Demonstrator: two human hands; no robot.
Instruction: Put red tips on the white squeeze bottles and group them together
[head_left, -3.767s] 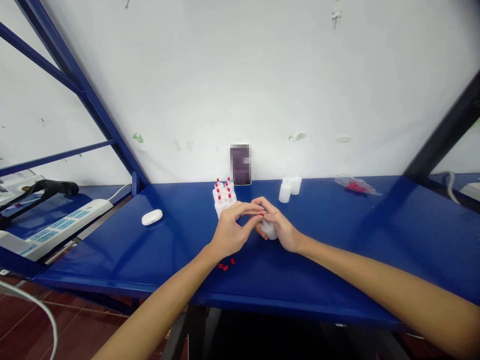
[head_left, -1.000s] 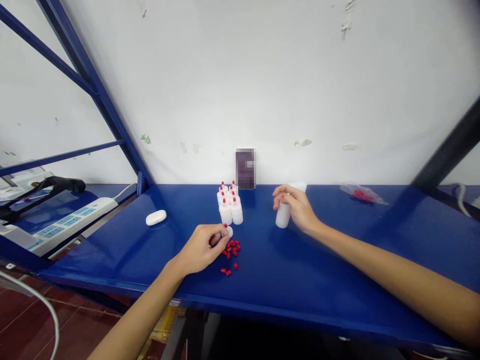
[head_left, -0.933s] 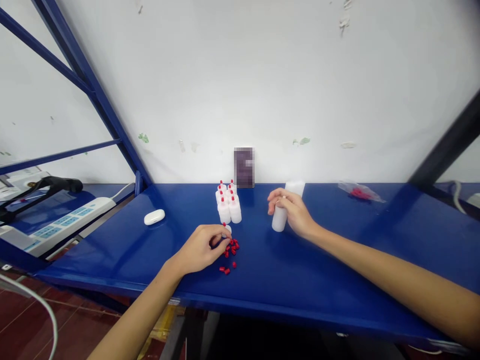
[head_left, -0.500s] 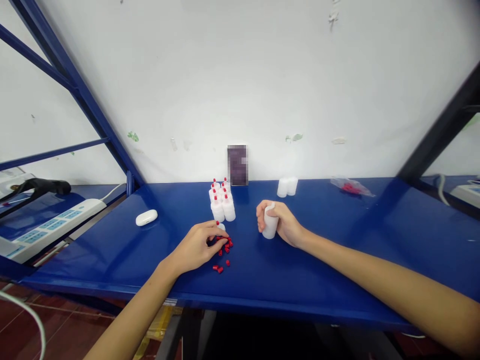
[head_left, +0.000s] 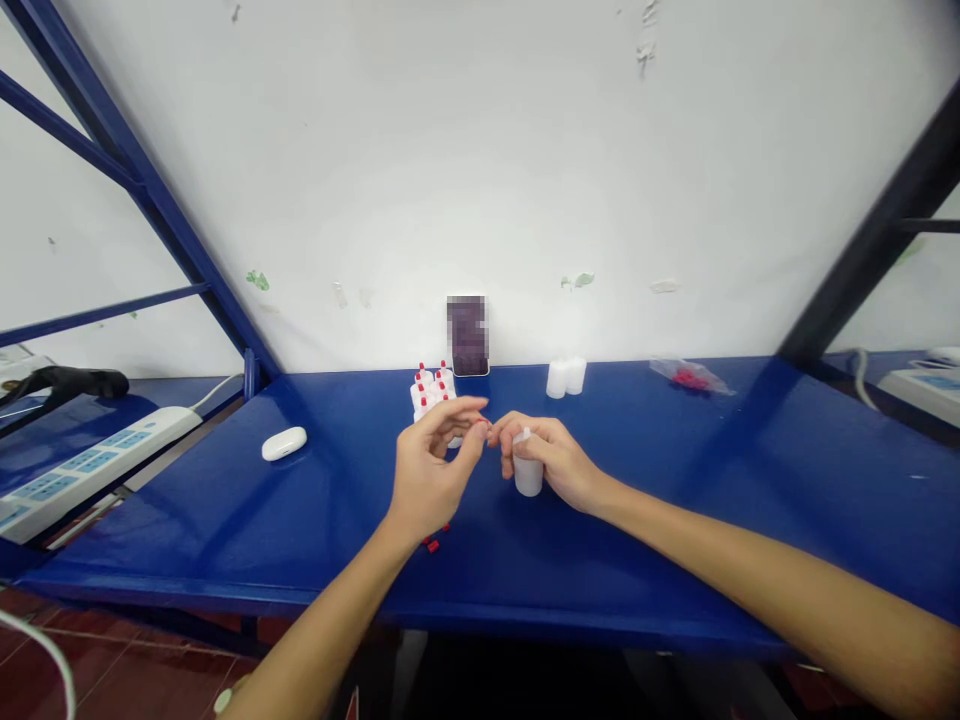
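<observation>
My left hand [head_left: 431,475] pinches a small red cap [head_left: 484,422] between thumb and fingers, mostly hidden by the fingertips. Close beside it, my right hand [head_left: 561,460] grips an uncapped white plastic bottle [head_left: 529,480] that stands roughly upright, its narrow tip pointing up. Fingertips of my right hand reach to the red cap. Behind my left hand is a group of white bottles [head_left: 421,397] with red caps on, partly covered by the hand. Loose red caps [head_left: 433,546] lie near my left wrist, most of them hidden.
Two white bottles [head_left: 556,380] stand near the wall, right of a phone [head_left: 468,340] leaning there. Farther right lies a clear bag of red caps [head_left: 690,378]. A white case [head_left: 284,443] is on the blue table [head_left: 637,580]; a power strip [head_left: 97,470] runs along the left.
My left hand has lifted from the loose caps and moved right with a red cap. My right hand keeps the bottle, fingers now stretched toward the cap. The view has shifted slightly.
</observation>
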